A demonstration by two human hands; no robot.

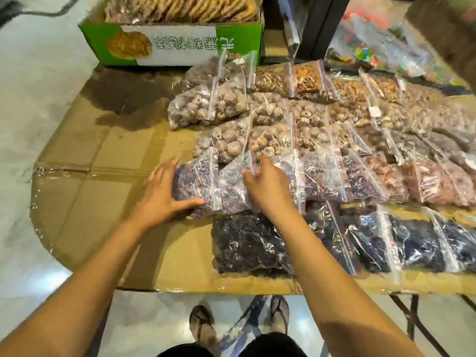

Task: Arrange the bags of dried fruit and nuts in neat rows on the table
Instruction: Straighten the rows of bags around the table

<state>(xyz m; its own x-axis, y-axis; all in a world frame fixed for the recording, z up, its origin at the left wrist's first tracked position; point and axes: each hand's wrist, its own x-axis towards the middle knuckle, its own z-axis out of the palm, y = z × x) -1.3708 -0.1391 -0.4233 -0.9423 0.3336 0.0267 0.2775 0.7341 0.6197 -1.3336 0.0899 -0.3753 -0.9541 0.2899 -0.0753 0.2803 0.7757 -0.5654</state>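
Clear zip bags of dried fruit and nuts lie in overlapping rows on a cardboard-covered table (85, 191). My left hand (161, 195) cups the left edge of the leftmost bag of dark purple fruit (194, 181) in the third row, thumb under its near corner. My right hand (269, 185) rests on the neighbouring bag of the same fruit (233, 188), fingers pinching its zip strip. Bags of pale round nuts (206, 109) fill the rows behind. A row of black dried fruit bags (249, 244) lies nearest me.
A green and white carton (170, 45) of biscuits stands at the table's far left. Bags of coloured sweets (365, 52) sit at the far right. The table's left half shows bare cardboard. My sandalled feet (203, 328) stand on the tiled floor below the near edge.
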